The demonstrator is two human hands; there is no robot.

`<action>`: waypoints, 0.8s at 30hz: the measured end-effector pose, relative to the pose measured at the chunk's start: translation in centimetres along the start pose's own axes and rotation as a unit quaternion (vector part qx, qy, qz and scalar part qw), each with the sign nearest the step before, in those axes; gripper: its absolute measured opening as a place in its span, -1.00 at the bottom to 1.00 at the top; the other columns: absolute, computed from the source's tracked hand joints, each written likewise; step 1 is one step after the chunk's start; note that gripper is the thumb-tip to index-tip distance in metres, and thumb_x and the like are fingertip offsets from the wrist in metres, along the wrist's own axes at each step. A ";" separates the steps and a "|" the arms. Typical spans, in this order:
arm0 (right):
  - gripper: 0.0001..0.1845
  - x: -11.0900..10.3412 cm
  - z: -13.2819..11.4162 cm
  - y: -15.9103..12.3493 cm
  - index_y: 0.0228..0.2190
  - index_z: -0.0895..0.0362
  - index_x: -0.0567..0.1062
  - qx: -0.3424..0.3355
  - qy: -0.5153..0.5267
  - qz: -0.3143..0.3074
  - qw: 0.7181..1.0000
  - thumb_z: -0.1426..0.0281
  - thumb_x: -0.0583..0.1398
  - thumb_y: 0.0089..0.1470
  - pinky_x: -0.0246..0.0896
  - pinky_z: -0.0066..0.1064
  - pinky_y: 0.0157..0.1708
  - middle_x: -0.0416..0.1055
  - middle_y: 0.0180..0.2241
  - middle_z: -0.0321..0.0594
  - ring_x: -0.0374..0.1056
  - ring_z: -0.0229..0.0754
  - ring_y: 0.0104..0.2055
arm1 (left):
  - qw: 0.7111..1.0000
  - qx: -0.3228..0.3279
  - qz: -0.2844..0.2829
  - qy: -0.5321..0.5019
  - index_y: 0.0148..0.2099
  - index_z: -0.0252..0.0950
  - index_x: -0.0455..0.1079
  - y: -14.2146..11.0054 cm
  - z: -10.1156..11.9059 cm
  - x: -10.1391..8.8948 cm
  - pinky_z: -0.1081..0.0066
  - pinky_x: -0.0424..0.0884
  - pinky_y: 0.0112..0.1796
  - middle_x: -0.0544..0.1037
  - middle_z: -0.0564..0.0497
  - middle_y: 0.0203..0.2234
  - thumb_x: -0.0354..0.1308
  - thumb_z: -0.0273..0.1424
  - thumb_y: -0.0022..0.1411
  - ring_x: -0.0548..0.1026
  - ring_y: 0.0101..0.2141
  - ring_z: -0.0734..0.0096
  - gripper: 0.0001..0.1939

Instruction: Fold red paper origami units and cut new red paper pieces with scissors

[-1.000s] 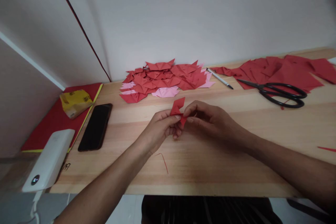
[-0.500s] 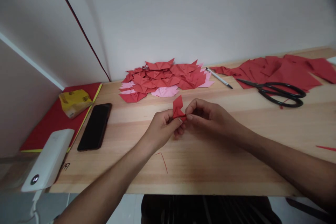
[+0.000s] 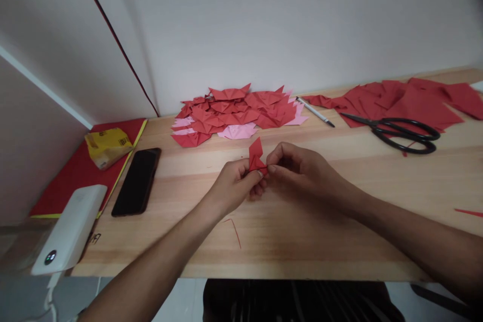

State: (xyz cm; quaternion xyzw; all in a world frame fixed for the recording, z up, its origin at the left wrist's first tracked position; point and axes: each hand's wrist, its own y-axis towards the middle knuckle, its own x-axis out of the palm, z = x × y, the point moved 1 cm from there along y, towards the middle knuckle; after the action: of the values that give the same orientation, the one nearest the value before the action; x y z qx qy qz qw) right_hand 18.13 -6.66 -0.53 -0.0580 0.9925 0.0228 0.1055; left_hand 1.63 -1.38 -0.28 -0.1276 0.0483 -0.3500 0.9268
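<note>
"Looking from my remote seat, I find the wooden tabletop (image 3: 298, 249) largest, running under the grip. Then?"

"Loose red paper sheets (image 3: 403, 103), beyond the grip to its right, and a heap of red and pink folded papers (image 3: 236, 110) straight beyond it. Black-handled scissors (image 3: 403, 133) lie right of the grip, overlapping the sheets."

"And the hands?"

"My left hand (image 3: 234, 181) pinches the small creased red paper (image 3: 255, 149) between thumb and fingers; my right hand (image 3: 302, 162) nips its right edge with thumb and forefinger. That paper sits between both, one pointed flap upward."

"Anything smaller?"

"One hair-thin red paper strip (image 3: 236, 234), bent, on the near side of the grip."
</note>
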 end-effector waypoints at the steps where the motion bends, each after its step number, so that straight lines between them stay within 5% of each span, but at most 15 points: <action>1: -0.91 0.0 0.0 0.0 -0.39 0.09 0.36 0.004 -0.006 0.005 1.000 0.35 0.16 0.14 0.30 -0.37 -0.35 0.49 -0.40 -0.29 0.43 -0.21 -0.34 | 1.000 -0.003 0.001 0.006 -0.36 -0.39 0.38 0.0 0.0 0.1 0.53 0.29 -0.56 0.45 0.04 -0.58 0.10 -0.41 0.15 0.37 -0.62 0.58 -0.87; 7: -0.93 -0.1 -0.2 0.1 -0.41 0.10 0.39 0.034 -0.055 0.031 0.997 0.38 0.18 0.09 0.16 -0.45 -0.49 0.45 -0.45 -0.32 0.33 -0.26 -0.42 | 0.997 0.011 0.011 0.069 -0.36 -0.36 0.37 -0.2 -0.1 0.2 0.55 0.20 -0.54 0.36 0.12 -0.58 0.19 -0.45 0.00 0.29 -0.58 0.60 -0.89; 14: -0.95 -0.1 0.0 0.2 -0.41 0.10 0.38 0.025 -0.082 0.027 0.996 0.39 0.16 0.10 0.15 -0.44 -0.48 0.42 -0.45 -0.31 0.31 -0.25 -0.41 | 0.994 0.043 0.041 0.096 -0.39 -0.35 0.34 -0.1 -0.5 0.2 0.54 0.18 -0.56 0.35 0.11 -0.59 0.20 -0.29 0.10 0.28 -0.58 0.58 -0.79; 24: -0.97 -0.1 0.0 0.2 -0.33 0.09 0.36 -0.001 -0.078 0.007 0.997 0.42 0.11 0.15 0.19 -0.43 -0.38 0.39 -0.39 -0.32 0.32 -0.25 -0.35 | 0.998 0.016 0.050 0.035 -0.39 -0.36 0.34 0.1 -0.5 0.1 0.54 0.22 -0.61 0.36 0.11 -0.64 0.18 -0.32 0.09 0.29 -0.66 0.60 -0.81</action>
State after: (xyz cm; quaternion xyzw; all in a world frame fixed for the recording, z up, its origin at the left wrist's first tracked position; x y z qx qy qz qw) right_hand 18.24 -6.47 -0.53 -0.0494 0.9816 0.0286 0.1820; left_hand 1.67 -1.47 -0.77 -0.0984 0.0812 -0.3085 0.9427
